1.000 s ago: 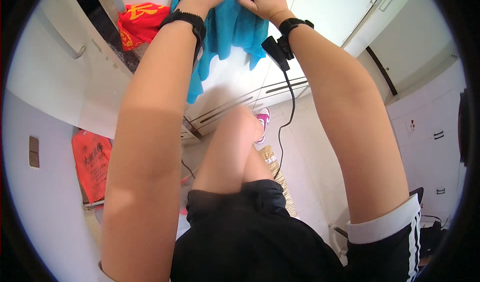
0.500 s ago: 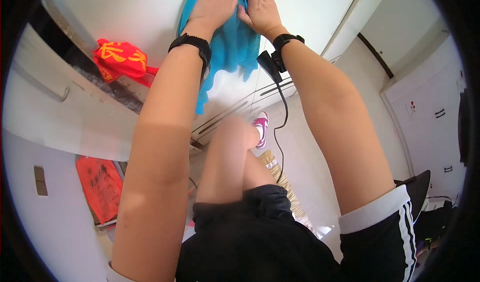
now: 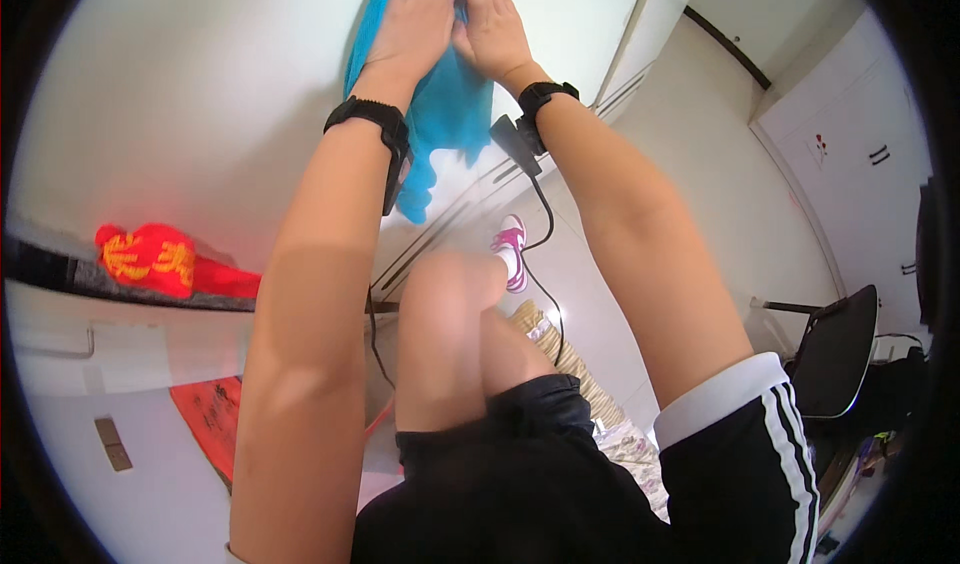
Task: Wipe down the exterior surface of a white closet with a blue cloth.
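A turquoise cloth [image 3: 440, 124] lies against a white flat surface [image 3: 200, 94] at the top of the view. My left hand [image 3: 415, 14] presses flat on the cloth with its fingers spread. Beside it, my right hand [image 3: 490, 19] also rests on the cloth, fingers together. Both wrists wear black bands, and a black cable [image 3: 545, 224] hangs from the right one. The cloth's lower edge dangles below my hands.
A red ornament with yellow marks [image 3: 160, 259] sits in a dark gap at the left. My raised knee [image 3: 450, 304] and a pink-and-white shoe [image 3: 513, 249] are below. A black chair [image 3: 835, 354] stands at the right, near white cupboard doors [image 3: 850, 154].
Both hands have slid upward on the cloth and closer together. The view has tilted, so the red ornament has dropped lower on the left.
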The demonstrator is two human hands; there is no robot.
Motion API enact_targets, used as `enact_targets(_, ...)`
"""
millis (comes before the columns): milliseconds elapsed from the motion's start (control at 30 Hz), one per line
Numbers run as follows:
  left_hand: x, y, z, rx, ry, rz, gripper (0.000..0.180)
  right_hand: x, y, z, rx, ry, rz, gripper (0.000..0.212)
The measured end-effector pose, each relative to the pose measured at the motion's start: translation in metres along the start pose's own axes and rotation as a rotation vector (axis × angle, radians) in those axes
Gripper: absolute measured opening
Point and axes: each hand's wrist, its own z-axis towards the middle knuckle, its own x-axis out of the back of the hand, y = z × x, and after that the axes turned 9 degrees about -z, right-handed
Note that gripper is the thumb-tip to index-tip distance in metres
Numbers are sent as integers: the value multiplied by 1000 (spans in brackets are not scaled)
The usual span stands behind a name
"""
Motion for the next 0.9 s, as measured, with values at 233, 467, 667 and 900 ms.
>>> enact_targets(233, -26, 28, 16, 5, 61, -105, 55, 0, 29, -19, -56, -21, -58, 65)
enact_targets(467, -44, 56, 25, -30, -2, -210, 58, 1, 52, -48, -110, -39, -80, 60)
enact_targets(667, -52, 82, 37, -100, 8, -41, 58, 7, 89, -81, -120, -224, -97, 68)
enact_targets(900, -76, 107, 28, -77, 71, -108, 57, 14, 93, -103, -120, -250, -49, 61)
